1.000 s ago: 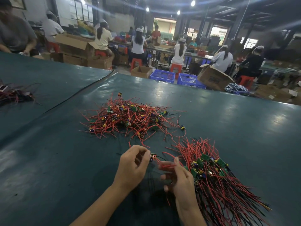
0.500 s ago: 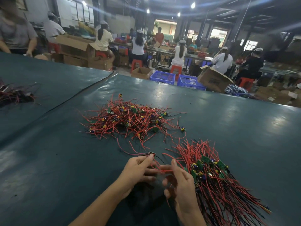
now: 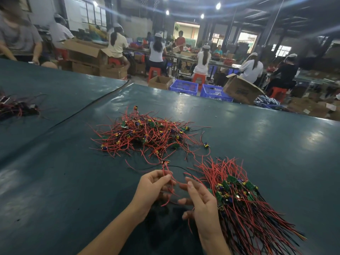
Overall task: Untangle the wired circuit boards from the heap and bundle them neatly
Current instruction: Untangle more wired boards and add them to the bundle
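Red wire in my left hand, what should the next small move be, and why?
Probably draw it toward you: the left hand pinches the red wire, whose circuit board lies at the near edge of the heap, not yet with the bundle.

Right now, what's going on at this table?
A person is sorting wired circuit boards on a green table. The left hand pinches the red wires of one small board, which sits at the near edge of the tangled heap. The right hand is beside it, fingers loosely bent; whether it grips anything is unclear. A neater bundle lies under and right of that hand. Much of the heap is not yet sorted.
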`<action>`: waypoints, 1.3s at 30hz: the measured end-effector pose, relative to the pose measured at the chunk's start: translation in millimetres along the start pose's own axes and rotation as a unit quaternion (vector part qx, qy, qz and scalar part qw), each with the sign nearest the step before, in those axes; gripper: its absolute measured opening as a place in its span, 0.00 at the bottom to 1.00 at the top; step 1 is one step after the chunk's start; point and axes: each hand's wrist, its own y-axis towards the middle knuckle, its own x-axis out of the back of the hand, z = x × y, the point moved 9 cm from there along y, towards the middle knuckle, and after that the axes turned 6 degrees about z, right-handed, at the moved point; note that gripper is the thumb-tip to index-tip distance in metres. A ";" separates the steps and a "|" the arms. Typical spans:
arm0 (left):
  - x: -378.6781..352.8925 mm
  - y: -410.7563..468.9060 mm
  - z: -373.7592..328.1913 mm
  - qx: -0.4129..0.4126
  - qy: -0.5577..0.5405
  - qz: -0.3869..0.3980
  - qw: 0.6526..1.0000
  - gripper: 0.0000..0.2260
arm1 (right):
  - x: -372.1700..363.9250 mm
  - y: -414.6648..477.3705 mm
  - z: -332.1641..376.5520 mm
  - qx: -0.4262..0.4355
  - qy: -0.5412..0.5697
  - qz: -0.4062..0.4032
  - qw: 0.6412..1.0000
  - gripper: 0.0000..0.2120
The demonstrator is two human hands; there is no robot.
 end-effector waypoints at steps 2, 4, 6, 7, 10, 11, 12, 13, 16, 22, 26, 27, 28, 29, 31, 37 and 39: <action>-4.7 -1.7 -3.3 -0.016 0.024 0.024 0.999 0.04 | -5.8 -0.1 -1.7 -0.003 -0.011 0.024 1.000 0.12; -10.9 -3.7 -7.5 -0.037 0.068 0.057 0.995 0.05 | -12.1 0.4 -1.7 0.003 -0.023 0.044 0.999 0.18; -17.1 -5.5 -11.5 -0.065 0.125 0.088 0.986 0.09 | -16.5 1.1 0.9 0.024 -0.023 0.051 0.998 0.22; -20.5 -6.5 -12.9 -0.079 0.158 0.104 0.979 0.10 | -17.3 1.3 2.8 0.039 -0.024 0.049 0.998 0.22; -31.9 -11.3 -12.4 -0.107 0.233 0.155 0.954 0.07 | -9.1 3.1 4.9 0.066 -0.027 0.004 0.997 0.19; -34.4 -12.8 -10.8 -0.110 0.243 0.168 0.949 0.05 | -4.9 4.6 2.4 0.062 -0.018 -0.011 0.998 0.17; -36.7 -14.2 -9.1 -0.108 0.248 0.182 0.945 0.04 | -1.2 6.2 -0.6 0.055 -0.008 -0.024 0.998 0.15; -39.1 -15.2 -7.5 -0.106 0.254 0.196 0.941 0.04 | 1.7 7.1 -2.7 0.046 0.001 -0.033 0.998 0.14; -44.9 -17.7 -4.6 -0.089 0.255 0.233 0.934 0.05 | 7.5 8.0 -4.8 0.034 0.007 -0.048 0.998 0.18; -38.6 -19.8 24.1 0.141 0.090 0.238 0.957 0.13 | 6.8 6.9 -0.7 0.065 -0.041 -0.044 0.996 0.14; -44.3 -25.5 27.5 0.206 0.018 0.281 0.937 0.27 | 3.4 4.3 5.3 0.094 -0.031 -0.039 0.994 0.09; -44.6 -24.2 27.8 0.211 0.007 0.282 0.936 0.32 | 3.6 4.4 5.7 0.097 -0.026 -0.040 0.994 0.09; -43.2 -22.1 28.3 0.214 -0.001 0.272 0.938 0.37 | 4.9 4.5 6.2 0.101 -0.024 -0.046 0.994 0.09; -41.3 -19.6 29.3 0.213 -0.006 0.254 0.943 0.38 | 6.9 4.9 6.1 0.103 -0.021 -0.053 0.993 0.09; -37.7 -14.6 31.8 0.203 -0.012 0.217 0.955 0.35 | 8.8 5.5 6.1 0.106 -0.011 -0.057 0.993 0.10; -26.6 -0.6 21.6 0.107 -0.059 0.119 0.985 0.16 | -1.6 5.2 2.6 0.083 0.029 -0.015 0.996 0.20; -25.3 -1.6 16.0 0.092 -0.062 0.111 0.988 0.14 | -0.7 6.5 -2.1 0.069 0.044 -0.018 0.996 0.19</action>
